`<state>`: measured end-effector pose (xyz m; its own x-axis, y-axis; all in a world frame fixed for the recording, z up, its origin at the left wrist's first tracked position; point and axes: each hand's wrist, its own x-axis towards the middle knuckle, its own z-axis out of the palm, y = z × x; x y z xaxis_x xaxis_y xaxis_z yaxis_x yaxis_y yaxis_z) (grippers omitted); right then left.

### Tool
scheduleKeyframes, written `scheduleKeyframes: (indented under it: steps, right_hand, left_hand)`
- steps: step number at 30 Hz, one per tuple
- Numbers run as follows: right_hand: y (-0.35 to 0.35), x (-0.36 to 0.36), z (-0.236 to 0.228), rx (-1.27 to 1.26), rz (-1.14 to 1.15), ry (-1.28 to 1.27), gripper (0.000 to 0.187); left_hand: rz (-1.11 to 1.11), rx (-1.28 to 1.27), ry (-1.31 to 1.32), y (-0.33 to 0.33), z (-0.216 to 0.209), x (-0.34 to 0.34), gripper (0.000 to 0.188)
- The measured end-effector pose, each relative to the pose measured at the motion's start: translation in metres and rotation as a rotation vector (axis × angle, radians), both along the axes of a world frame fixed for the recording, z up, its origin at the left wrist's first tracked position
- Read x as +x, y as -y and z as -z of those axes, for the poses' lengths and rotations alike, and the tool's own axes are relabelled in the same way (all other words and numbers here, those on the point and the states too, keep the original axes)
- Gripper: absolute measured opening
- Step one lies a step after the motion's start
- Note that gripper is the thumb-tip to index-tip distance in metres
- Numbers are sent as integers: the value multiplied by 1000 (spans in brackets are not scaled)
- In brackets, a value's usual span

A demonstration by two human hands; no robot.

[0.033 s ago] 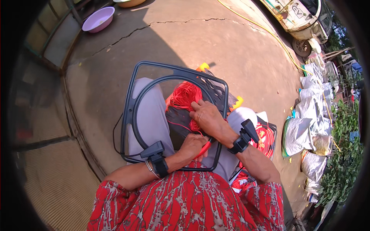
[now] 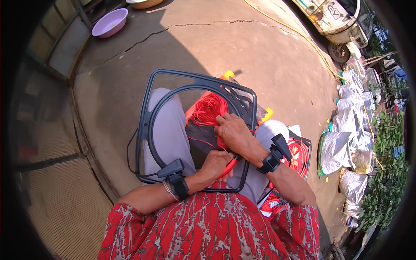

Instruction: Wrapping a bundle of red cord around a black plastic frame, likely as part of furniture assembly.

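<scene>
A black frame (image 2: 151, 93) with rounded corners and a ring inside it lies across my lap. Within the ring is a loose bundle of thin red cord (image 2: 209, 109), over a dark grey sheet (image 2: 203, 134) with an orange edge. My right hand (image 2: 236, 133) reaches over the frame's right side, its fingers closed on red cord at the bundle's lower edge. Just below it, my left hand (image 2: 216, 164) is closed where a red strand runs in. A thicker red length (image 2: 229, 168) shows under its fingers; whether this is gathered cord is hard to see.
More red cord (image 2: 297, 156) lies with another black frame (image 2: 308, 145) beside my right knee. White sacks (image 2: 336, 149) line the right side, near a parked vehicle (image 2: 333, 21). A yellow hose (image 2: 299, 32) crosses the concrete. A pink basin (image 2: 110, 22) stands at the far left.
The red cord under my right fingertips has shifted very slightly to the right. Both hands and the frame stay practically where they were.
</scene>
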<state>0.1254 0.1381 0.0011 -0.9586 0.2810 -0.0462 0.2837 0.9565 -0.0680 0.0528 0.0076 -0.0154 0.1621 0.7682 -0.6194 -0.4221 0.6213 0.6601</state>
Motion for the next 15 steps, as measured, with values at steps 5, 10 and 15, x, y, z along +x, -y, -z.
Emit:
scheduleKeyframes:
  steps: [5,10,15]
  right_hand:
    - [7,4,-21,-130,23,-185,16]
    - [19,33,-62,-327,336,-548,14]
    - [48,58,-37,-262,396,-359,22]
  left_hand:
    - [-33,-2,-15,0,-5,-6,35]
    - [-125,28,-29,-5,-5,-16,36]
    - [-186,22,-106,-25,16,-25,32]
